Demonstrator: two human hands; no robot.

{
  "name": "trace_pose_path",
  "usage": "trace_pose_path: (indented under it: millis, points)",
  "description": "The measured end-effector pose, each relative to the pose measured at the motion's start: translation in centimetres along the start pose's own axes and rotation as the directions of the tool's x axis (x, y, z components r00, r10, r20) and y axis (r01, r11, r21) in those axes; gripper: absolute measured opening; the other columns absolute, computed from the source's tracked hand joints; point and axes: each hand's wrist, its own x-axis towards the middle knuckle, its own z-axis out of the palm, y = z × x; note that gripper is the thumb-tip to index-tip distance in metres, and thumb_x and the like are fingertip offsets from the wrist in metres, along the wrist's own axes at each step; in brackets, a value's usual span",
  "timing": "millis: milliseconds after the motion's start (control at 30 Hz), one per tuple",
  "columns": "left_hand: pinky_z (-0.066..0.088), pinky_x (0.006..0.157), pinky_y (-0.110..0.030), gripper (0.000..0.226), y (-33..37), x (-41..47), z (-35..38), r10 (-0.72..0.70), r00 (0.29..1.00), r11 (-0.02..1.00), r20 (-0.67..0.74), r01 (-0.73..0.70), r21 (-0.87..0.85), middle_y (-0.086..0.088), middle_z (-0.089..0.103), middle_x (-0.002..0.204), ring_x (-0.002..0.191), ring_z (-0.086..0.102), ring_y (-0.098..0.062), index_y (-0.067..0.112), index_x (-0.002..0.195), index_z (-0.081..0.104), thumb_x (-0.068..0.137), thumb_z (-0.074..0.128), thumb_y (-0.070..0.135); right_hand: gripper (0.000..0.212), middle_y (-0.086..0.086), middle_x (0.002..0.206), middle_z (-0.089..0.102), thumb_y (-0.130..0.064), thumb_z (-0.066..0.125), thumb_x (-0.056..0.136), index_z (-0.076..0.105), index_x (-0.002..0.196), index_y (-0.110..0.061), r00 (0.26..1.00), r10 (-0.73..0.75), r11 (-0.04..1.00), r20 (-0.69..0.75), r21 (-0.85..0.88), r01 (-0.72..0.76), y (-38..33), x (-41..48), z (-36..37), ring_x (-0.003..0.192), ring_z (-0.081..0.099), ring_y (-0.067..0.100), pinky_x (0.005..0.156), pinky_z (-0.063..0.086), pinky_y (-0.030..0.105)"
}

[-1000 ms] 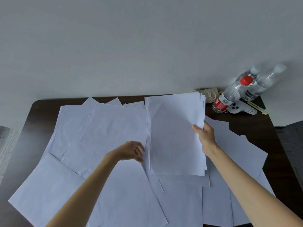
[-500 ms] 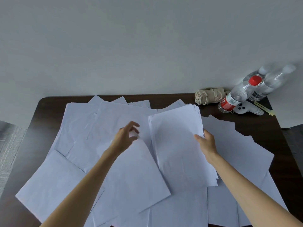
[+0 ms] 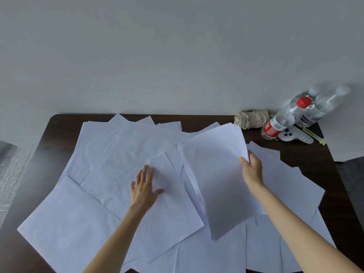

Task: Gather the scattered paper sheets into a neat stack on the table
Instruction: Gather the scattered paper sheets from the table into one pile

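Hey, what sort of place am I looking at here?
Probably a plain indoor work or study spot, office or home I cannot tell: a dark table against a bare pale wall, strewn with white paper sheets, with water bottles in the far corner.

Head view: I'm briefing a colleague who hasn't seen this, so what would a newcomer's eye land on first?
First, the loose white sheets fanned over nearly the whole dark table. Next, the right hand gripping a gathered bundle by its right edge, tilted up right of centre, while the left hand presses flat on a single sheet at the middle. A red-capped bottle stands out at the far right corner.
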Motion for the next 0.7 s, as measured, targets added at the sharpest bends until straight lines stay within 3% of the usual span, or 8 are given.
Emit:
trace_pose_path:
  millis: [67,133,200,267,300,400,567,700]
  points:
    - [0.021,0.116,-0.044,0.081,0.6,0.3,-0.7,-0.003,1.000,0.999,0.004,0.003,-0.041,-0.003,0.010,0.164,0.150,0.013,-0.025,0.021,0.154,0.024,0.089,0.062,0.050,0.018,0.016,0.086,0.065,-0.003,0.045,0.087,0.062,0.092,-0.008,0.999,-0.021,1.000,0.042,0.018,0.020,-0.7,-0.1,0.0,0.072,0.054,0.026,0.065,0.042,0.033]
    - [0.028,0.114,-0.041,0.069,1.7,0.0,-1.6,-0.034,0.999,0.951,-0.033,0.022,-0.308,-0.005,0.035,0.155,0.144,0.030,-0.026,0.017,0.145,0.042,0.089,0.061,0.051,0.019,0.013,0.089,0.066,-0.002,0.046,0.089,0.063,0.095,-0.008,0.996,-0.042,0.998,0.081,0.043,0.038,-1.5,-0.6,0.2,0.074,0.056,0.026,0.066,0.044,0.032]
    - [0.041,0.106,-0.038,0.064,3.4,-1.5,-3.3,-0.083,0.994,0.624,0.074,0.110,-0.774,-0.004,0.061,0.132,0.128,0.054,-0.026,0.012,0.131,0.058,0.087,0.059,0.059,0.022,0.006,0.090,0.066,-0.001,0.045,0.091,0.063,0.100,-0.011,0.991,-0.051,0.997,0.127,0.068,0.043,-2.2,-1.5,0.8,0.075,0.058,0.018,0.064,0.046,0.029]
    - [0.050,0.099,-0.041,0.060,4.8,-3.3,-4.6,0.007,0.964,0.225,0.265,0.257,-0.940,-0.010,0.071,0.117,0.113,0.065,-0.028,0.008,0.126,0.061,0.093,0.047,0.056,0.018,0.004,0.084,0.063,-0.001,0.046,0.090,0.062,0.097,-0.007,0.984,-0.057,0.996,0.167,0.081,0.043,-2.4,-2.2,1.9,0.071,0.054,0.018,0.062,0.043,0.029]
    - [0.052,0.097,-0.043,0.056,5.1,-4.2,-5.0,0.072,0.946,0.153,0.317,0.304,-0.940,-0.014,0.072,0.114,0.109,0.067,-0.030,0.007,0.125,0.062,0.097,0.042,0.051,0.015,0.005,0.081,0.060,-0.001,0.047,0.089,0.061,0.094,-0.003,0.981,-0.058,0.995,0.184,0.086,0.043,-2.4,-2.6,2.5,0.069,0.049,0.018,0.062,0.040,0.030]
    - [0.056,0.088,-0.042,0.045,4.7,-6.2,-4.9,0.113,0.931,0.142,0.348,0.331,-0.933,-0.019,0.072,0.110,0.103,0.069,-0.033,0.006,0.119,0.064,0.101,0.043,0.042,0.014,0.006,0.076,0.056,-0.001,0.047,0.086,0.060,0.092,-0.001,0.972,-0.037,0.997,0.232,0.071,0.020,-2.7,-4.0,5.1,0.068,0.043,0.017,0.062,0.035,0.029]
    - [0.053,0.056,-0.025,0.012,1.1,-7.5,-3.3,-0.262,0.940,0.127,0.218,0.257,-0.958,-0.010,0.071,0.081,0.069,0.068,-0.019,0.003,0.089,0.068,0.089,0.070,0.015,0.009,0.005,0.073,0.056,-0.006,0.049,0.085,0.058,0.087,-0.004,0.936,-0.015,1.000,0.351,-0.001,0.016,-3.7,-6.9,10.7,0.062,0.044,0.018,0.058,0.035,0.028]
    - [0.052,0.062,-0.030,0.007,-2.2,-7.4,-2.5,-0.425,0.887,0.136,0.182,0.261,-0.956,-0.009,0.067,0.080,0.076,0.061,-0.023,0.002,0.086,0.067,0.091,0.065,0.005,0.008,0.000,0.072,0.051,-0.005,0.053,0.081,0.048,0.078,-0.011,0.904,0.110,0.991,0.412,-0.116,-0.068,-4.3,-8.3,13.8,0.056,0.042,0.016,0.048,0.033,0.024]
